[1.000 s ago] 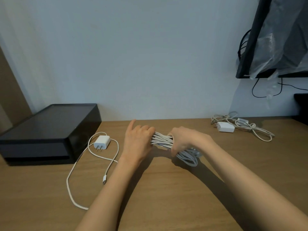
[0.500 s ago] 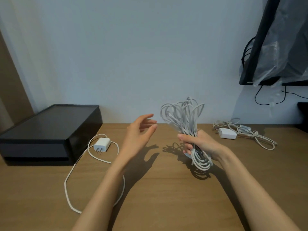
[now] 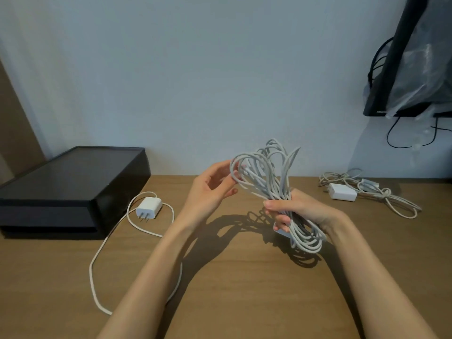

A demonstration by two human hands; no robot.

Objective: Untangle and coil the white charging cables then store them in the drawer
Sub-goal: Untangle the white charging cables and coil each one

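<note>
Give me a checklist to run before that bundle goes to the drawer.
1. Right hand grips the cable bundle at its middle: ok.
2. Left hand has hold of the top loops: cannot tell; it touches them.
3. Bundle coiled evenly: not ok, top loops splay.
4. Black drawer box open: not ok, looks closed.
5. Cable of the charger coiled: not ok, loose on the table.
6. Adapter tangle at the right undone: not ok.
</note>
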